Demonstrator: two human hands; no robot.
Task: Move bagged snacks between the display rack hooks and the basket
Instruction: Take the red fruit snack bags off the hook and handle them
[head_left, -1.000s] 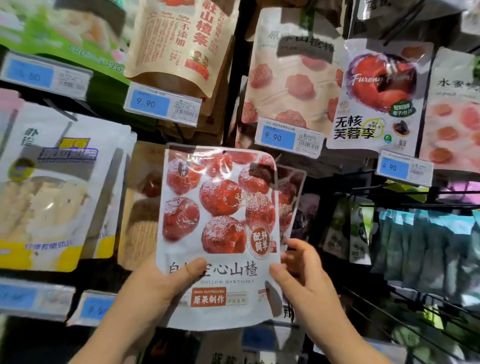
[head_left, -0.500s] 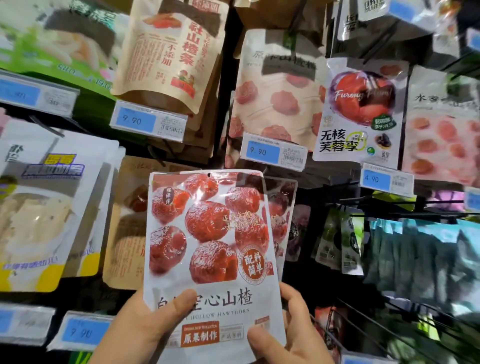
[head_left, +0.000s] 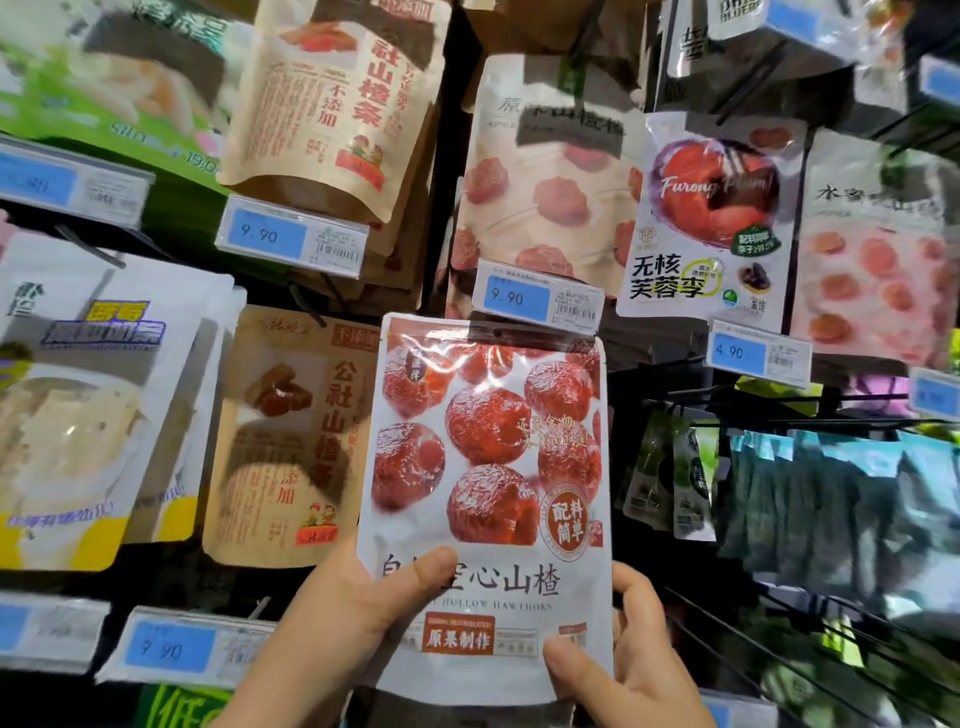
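The hawthorn bag (head_left: 488, 467) is white, printed with dark-red round fruits, black characters and an orange-red label panel. The kraft pouch (head_left: 296, 441) is tan-brown with red characters. The price tag (head_left: 291, 236) is white with a blue field; the plum bag (head_left: 711, 218) is white with red fruit on purple.

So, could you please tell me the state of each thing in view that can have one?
hawthorn bag: upright, front to the camera, held near its bottom by both hands.
left hand: grips the bag's lower left, thumb on the front.
right hand: grips the bag's lower right corner, thumb on the front.
kraft bag: hanging, left of the held bag.
plum bag: hanging, upper right.
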